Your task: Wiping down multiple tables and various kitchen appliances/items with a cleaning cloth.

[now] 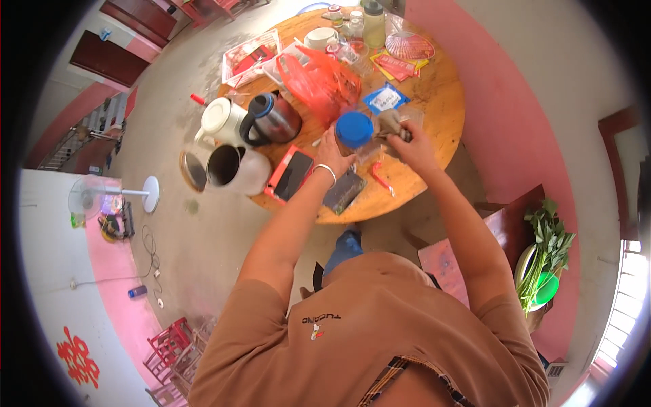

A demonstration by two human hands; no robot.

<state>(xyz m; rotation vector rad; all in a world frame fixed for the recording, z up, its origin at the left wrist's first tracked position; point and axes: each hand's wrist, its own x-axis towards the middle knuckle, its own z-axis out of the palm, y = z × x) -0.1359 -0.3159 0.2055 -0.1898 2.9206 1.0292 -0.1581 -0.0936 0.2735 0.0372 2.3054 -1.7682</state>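
Note:
My left hand (pixel 336 152), with a bangle at its wrist, is around the near left side of a clear jar with a blue lid (pixel 354 129). The lid sits on the jar, and most of the body is hidden beneath it. To the right, my right hand (pixel 414 150) grips a crumpled grey-brown cloth (pixel 390 123), held close beside the jar. A blue and white packet (pixel 385 98) lies just beyond the cloth. Nearer me on the round wooden table (pixel 442 102) are a red strip (pixel 382 178), a dark flat object (pixel 346 191) and a phone in a red case (pixel 291 173).
Left on the table stand a steel kettle (pixel 274 119), a cream thermos jug (pixel 221 119) and an open-topped pitcher (pixel 239 170). A red plastic bag (pixel 320 81), a white basket (pixel 252 56) and a tall bottle (pixel 374 25) are farther back. Leafy greens (pixel 549 239) lie at right.

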